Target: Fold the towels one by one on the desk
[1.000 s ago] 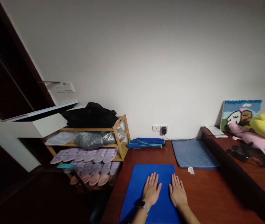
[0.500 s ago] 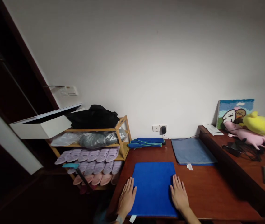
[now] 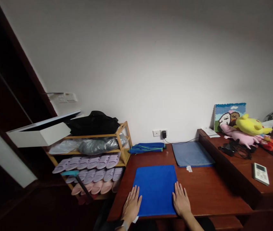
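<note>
A bright blue cloth (image 3: pixel 155 189), folded into a flat rectangle, lies on the reddish-brown wooden table (image 3: pixel 208 195). My left hand (image 3: pixel 132 202) rests flat on its left edge with the fingers stretched out. On the opposite edge, my right hand (image 3: pixel 181 199) lies flat too, fingers extended and thumb toward the cloth. Neither hand grips anything. Part of a white tag (image 3: pixel 135 219) shows beside my left wrist at the near corner. Behind, to the right, is a grey-blue folded cloth (image 3: pixel 192 154) with a white label (image 3: pixel 189 168).
A rolled blue cloth with green edging (image 3: pixel 147 148) lies against the wall, below a black plug adapter (image 3: pixel 164 134). Left stands a wooden rack (image 3: pixel 124 150) with slippers and a black bag (image 3: pixel 94 124). On the raised right surface are plush toys (image 3: pixel 241 138) and a white remote (image 3: pixel 260 174).
The view has turned slightly to the right, so things sit further left. Both hands stay flat at the cloth's side edges, now slightly nearer its front corners.
</note>
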`<state>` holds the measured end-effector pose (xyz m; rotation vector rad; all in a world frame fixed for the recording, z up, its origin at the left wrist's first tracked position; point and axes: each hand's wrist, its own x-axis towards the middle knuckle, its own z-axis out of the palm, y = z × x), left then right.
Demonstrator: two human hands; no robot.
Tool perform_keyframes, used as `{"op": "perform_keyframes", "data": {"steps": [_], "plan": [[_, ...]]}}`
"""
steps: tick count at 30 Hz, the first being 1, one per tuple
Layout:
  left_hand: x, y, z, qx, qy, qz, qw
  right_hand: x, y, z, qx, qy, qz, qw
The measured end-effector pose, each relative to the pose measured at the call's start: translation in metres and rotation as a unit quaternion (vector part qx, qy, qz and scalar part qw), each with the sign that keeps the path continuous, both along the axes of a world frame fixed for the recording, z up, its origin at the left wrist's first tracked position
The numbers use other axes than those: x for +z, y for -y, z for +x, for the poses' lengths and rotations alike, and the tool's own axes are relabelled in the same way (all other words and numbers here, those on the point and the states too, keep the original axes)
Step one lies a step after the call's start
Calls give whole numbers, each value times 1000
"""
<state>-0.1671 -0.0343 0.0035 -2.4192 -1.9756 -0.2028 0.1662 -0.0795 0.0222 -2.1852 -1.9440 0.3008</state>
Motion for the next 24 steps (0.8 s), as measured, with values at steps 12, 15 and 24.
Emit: {"op": "perform_keyframes", "data": {"steps": [12, 15, 24], "plan": [[32, 7, 147, -192, 66, 9, 979, -20, 10, -4, 29, -14, 27, 999], [27, 10, 185, -216, 76, -15, 973, -21, 10, -2, 40, -12, 30, 999], [20, 16, 37, -48, 26, -43, 998, -11, 13, -3, 23, -24, 22, 999]]}}
